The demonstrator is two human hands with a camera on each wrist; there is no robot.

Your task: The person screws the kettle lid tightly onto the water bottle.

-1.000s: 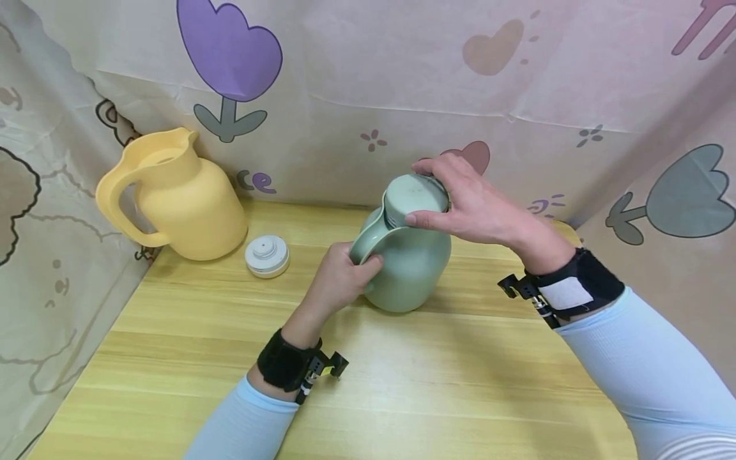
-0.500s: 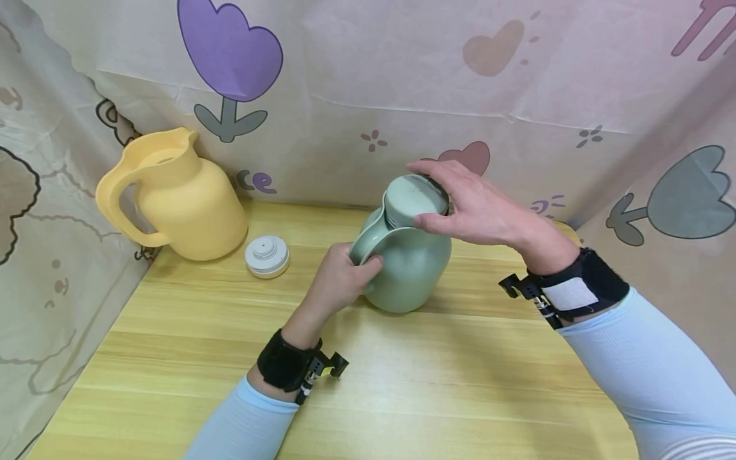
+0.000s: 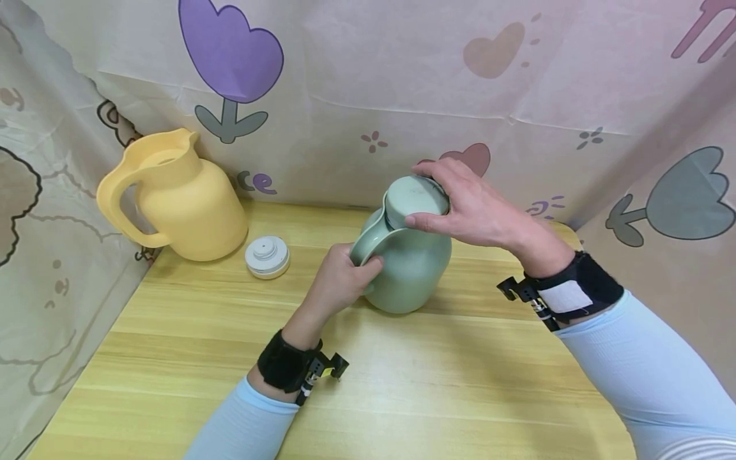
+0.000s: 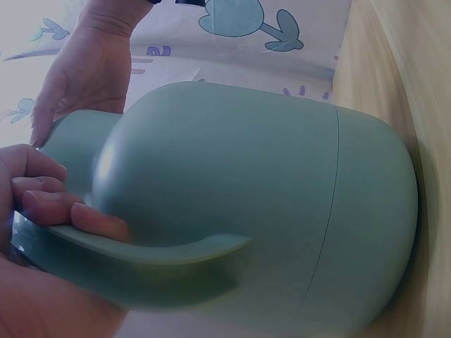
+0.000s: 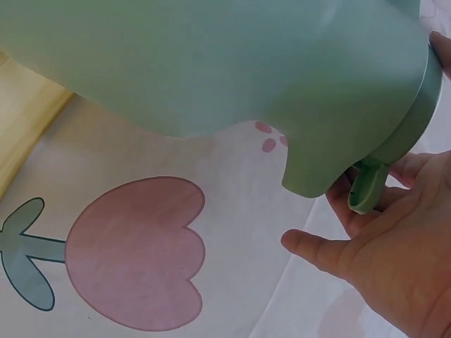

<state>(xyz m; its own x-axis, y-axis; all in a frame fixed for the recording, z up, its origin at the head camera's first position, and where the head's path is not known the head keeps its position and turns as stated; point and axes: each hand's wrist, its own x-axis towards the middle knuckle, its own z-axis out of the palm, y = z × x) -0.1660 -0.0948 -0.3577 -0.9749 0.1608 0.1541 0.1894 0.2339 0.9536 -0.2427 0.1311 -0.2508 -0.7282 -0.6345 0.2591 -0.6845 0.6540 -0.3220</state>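
Note:
A pale green thermal jug [image 3: 408,275] stands on the wooden table, its round green lid [image 3: 416,195] seated in the neck. My left hand [image 3: 342,278] grips the jug's handle, fingers curled round it; in the left wrist view, the fingers [image 4: 53,201] wrap over the handle [image 4: 162,252]. Over the top, my right hand [image 3: 480,207] holds the lid, thumb on the near edge and fingers round the far side. The right wrist view has the spout [image 5: 306,169] beside a small green tab [image 5: 370,186] under the lid's edge, with my little finger stretched out below.
A yellow jug [image 3: 195,204] without a lid on top stands at the back left. Beside it on the table [image 3: 431,390] lies a round white stopper [image 3: 267,257]. A patterned cloth [image 3: 345,76] hangs close behind the table and along both sides.
My right hand's thumb slid a little to the right along the lid's edge, then came back left. The left hand and the jug have stayed in place.

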